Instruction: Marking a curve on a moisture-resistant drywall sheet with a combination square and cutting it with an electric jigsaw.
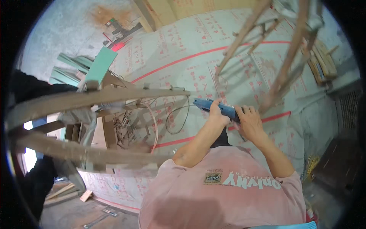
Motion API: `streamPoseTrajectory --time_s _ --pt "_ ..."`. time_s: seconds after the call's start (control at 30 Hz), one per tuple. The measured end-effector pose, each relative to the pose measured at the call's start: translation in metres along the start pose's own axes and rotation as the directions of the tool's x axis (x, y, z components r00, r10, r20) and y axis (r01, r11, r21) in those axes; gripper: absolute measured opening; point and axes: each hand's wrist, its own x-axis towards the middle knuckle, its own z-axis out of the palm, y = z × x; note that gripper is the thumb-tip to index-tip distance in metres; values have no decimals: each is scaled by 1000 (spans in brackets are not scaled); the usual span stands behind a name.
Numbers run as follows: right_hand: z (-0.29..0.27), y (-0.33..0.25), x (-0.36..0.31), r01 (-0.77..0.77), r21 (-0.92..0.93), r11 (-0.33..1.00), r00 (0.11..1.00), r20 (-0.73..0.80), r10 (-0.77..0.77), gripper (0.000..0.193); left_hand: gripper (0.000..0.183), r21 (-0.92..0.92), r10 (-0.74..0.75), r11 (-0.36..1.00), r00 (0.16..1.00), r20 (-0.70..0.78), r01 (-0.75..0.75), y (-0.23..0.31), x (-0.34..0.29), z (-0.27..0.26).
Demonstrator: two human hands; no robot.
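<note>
In front of my pink shirt, I hold a blue, elongated handheld power tool point(225, 110) slanting in the air, its narrower end toward the left. My left hand point(219, 113) is closed round its middle, with the fingers partly hidden under the body. My right hand point(250, 121) is closed round the dark rear end, fingers over the top. Whether the tool carries a blade or bit cannot be made out. Below it lies a floor sheet point(207, 133) with red print and red stripes.
A wooden ladder point(80, 100) reaches in from the left; dark-clothed limbs point(42, 91), apparently another person's, are beside it. Another wooden ladder point(284, 76) stands far right. A box point(110, 131) with scraps, green boards point(101, 65) and a loose cable point(167, 124) lie left. A dark box-like object point(337, 164) is right.
</note>
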Motion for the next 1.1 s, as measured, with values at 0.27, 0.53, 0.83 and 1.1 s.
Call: streamPoseTrajectory --time_s 0.27,0.53,0.83,1.1 --pt "-5 18 231 89 202 975 992 68 -105 62 24 -158 64 984 994 -92 -79 167 79 104" --pt "17 -2 455 400 196 896 883 -344 -319 43 31 -358 249 887 955 -159 -291 349 125 185" --pt "13 -75 640 760 328 561 639 -533 -554 25 17 -596 524 621 835 -167 -509 551 137 207" --pt "11 -30 851 71 986 151 996 -78 38 11 22 -597 496 590 827 -264 -544 702 162 171"
